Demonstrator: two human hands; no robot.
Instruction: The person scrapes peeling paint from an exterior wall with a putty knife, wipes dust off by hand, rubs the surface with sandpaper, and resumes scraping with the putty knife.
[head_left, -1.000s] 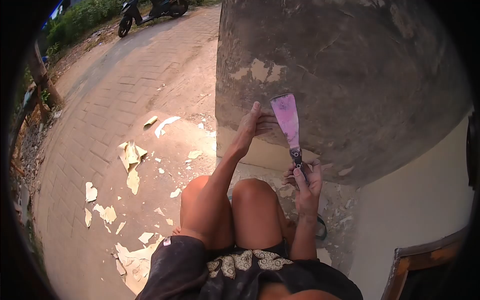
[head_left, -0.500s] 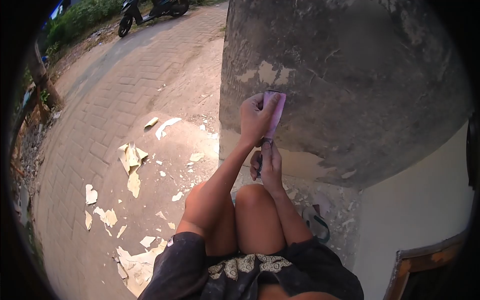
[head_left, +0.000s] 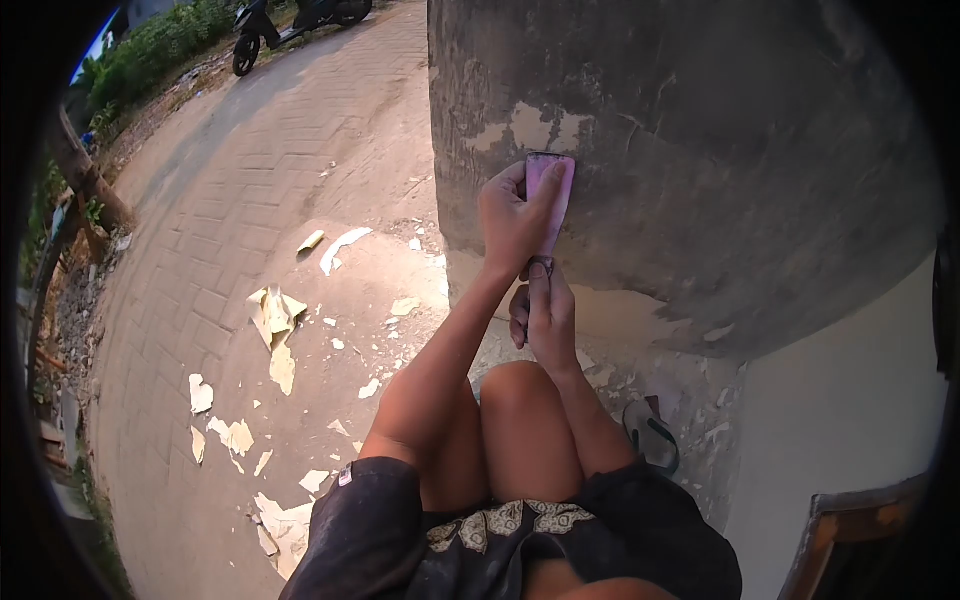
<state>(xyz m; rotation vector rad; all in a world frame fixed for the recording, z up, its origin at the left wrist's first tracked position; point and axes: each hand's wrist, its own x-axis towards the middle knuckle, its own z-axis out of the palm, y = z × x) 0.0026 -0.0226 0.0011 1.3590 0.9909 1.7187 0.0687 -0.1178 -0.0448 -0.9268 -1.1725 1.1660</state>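
A putty knife with a pinkish-purple blade is held upright in front of the dark, worn wall. My left hand grips the blade near its top, thumb on the front face and fingers behind. Below it, my right hand is closed around the dark handle, which is mostly hidden by the fingers. The blade's top edge lies just under a pale patch where the wall's surface has come off. Whether the edge touches the wall, I cannot tell.
Pale peeled flakes lie scattered on the ground at the left. A sandal is beside my right leg. A wooden frame stands at the lower right. Beyond the paved path is a parked motorbike.
My left hand has closed on the blade, which it was beside before. My right hand has moved left and up with the handle, and the putty knife is now higher on the wall.
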